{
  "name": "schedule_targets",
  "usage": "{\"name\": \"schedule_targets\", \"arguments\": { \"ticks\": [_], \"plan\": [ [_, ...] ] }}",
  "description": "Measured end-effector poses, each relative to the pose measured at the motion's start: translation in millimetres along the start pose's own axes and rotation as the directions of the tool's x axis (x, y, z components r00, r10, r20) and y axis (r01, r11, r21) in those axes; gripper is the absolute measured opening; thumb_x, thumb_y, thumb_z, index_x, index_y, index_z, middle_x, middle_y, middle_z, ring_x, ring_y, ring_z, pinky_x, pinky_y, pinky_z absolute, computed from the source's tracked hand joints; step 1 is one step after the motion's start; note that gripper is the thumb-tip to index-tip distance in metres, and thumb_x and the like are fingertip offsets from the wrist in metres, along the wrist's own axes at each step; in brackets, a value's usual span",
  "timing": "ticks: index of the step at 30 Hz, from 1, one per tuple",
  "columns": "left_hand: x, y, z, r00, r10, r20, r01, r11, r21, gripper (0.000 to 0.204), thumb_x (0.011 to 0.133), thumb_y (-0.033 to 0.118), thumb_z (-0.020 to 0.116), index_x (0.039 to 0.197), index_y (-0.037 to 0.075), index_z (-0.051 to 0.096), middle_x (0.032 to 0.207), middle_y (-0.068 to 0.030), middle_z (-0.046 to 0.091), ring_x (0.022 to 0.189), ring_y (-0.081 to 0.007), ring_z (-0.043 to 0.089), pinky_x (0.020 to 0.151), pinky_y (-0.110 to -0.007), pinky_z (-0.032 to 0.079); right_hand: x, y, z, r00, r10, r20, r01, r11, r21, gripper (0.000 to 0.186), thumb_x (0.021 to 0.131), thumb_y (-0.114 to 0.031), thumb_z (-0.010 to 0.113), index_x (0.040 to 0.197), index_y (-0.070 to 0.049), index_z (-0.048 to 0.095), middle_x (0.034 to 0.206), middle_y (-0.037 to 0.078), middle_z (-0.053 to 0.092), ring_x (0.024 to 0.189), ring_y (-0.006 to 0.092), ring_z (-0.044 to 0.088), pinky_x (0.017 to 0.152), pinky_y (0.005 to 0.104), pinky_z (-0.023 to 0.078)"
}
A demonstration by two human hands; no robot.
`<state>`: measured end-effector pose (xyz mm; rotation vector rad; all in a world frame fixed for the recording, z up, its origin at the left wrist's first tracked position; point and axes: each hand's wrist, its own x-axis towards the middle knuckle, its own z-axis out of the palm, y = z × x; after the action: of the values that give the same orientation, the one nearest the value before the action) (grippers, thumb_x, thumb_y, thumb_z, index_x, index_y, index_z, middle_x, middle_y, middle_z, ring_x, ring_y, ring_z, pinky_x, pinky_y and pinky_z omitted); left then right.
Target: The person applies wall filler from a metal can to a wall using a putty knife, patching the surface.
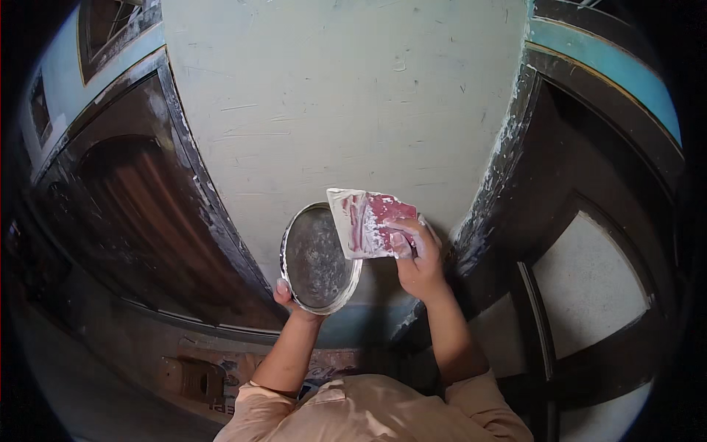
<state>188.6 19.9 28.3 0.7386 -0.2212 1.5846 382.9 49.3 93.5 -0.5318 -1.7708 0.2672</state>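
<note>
A round, shallow metal pan (313,254) is tilted up in front of the wall, its rim smeared with white paste. My left hand (287,293) grips it at the lower left, thumb on the rim and the other fingers hidden behind. In my right hand (421,261) is a red putty scraper (383,217), its left side thickly coated with whitish putty. The scraper overlaps the pan's upper right rim; whether they touch, I cannot tell. White smears mark the fingers of my right hand.
Ahead stands a pale plastered wall (339,110) with scratches and patches. A dark wooden door (132,199) with a paint-spattered frame is on the left, dark panelled woodwork (589,162) on the right. A cardboard box (195,379) lies low at the left.
</note>
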Motion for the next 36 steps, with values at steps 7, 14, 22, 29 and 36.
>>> {"name": "schedule_targets", "arguments": {
  "ticks": [7,14,22,29,36],
  "plan": [
    [-2,-9,0,0.984,0.143,-0.108,-0.103,0.944,0.313,0.096,0.072,0.069,0.056,0.142,0.005,0.041,0.137,-0.0152,0.051,0.120,-0.0323,0.055,0.097,-0.047,0.050,-1,-2,11,0.973,0.129,0.193,-0.107,0.987,-0.118,0.044,0.077,0.007,0.051,0.117,-0.007,0.061,0.097,0.016,0.058,0.077,0.0302,0.059,0.068,0.0346,0.048],
    [-1,-6,-18,0.955,0.235,-0.180,-0.226,0.972,0.069,0.090,0.077,0.075,0.046,0.141,0.012,0.044,0.138,-0.0113,0.050,0.123,-0.0324,0.053,0.100,-0.050,0.047,0,-8,21,0.900,0.328,0.287,-0.345,0.939,0.009,0.033,0.081,0.003,0.053,0.112,-0.003,0.061,0.097,0.016,0.063,0.082,0.0251,0.063,0.073,0.0320,0.049],
    [6,14,-23,0.931,0.175,-0.321,-0.180,0.984,0.013,0.088,0.079,0.079,0.043,0.139,0.016,0.046,0.138,-0.0094,0.050,0.123,-0.0323,0.052,0.099,-0.052,0.046,24,-28,-5,0.748,0.160,0.644,0.118,0.923,-0.366,0.053,0.076,-0.017,0.074,0.127,-0.020,0.059,0.104,0.008,0.060,0.102,0.0301,0.057,0.089,0.0406,0.048],
    [10,17,-23,0.913,0.152,-0.378,-0.144,0.988,0.050,0.088,0.078,0.080,0.043,0.138,0.016,0.047,0.137,-0.0095,0.051,0.122,-0.0323,0.052,0.100,-0.051,0.046,19,-22,8,0.791,0.084,0.606,0.226,0.880,-0.417,0.045,0.073,-0.014,0.073,0.116,-0.026,0.068,0.092,0.005,0.059,0.093,0.0258,0.059,0.084,0.0401,0.047],
    [6,3,-23,0.883,0.307,-0.355,-0.194,0.927,0.320,0.098,0.076,0.081,0.043,0.143,0.009,0.039,0.138,-0.0108,0.050,0.125,-0.0293,0.051,0.105,-0.046,0.043,13,-37,22,0.832,0.115,0.542,0.151,0.894,-0.421,0.043,0.076,-0.020,0.072,0.118,-0.028,0.067,0.085,0.005,0.069,0.080,0.0234,0.065,0.080,0.0384,0.044]
  ]
}}
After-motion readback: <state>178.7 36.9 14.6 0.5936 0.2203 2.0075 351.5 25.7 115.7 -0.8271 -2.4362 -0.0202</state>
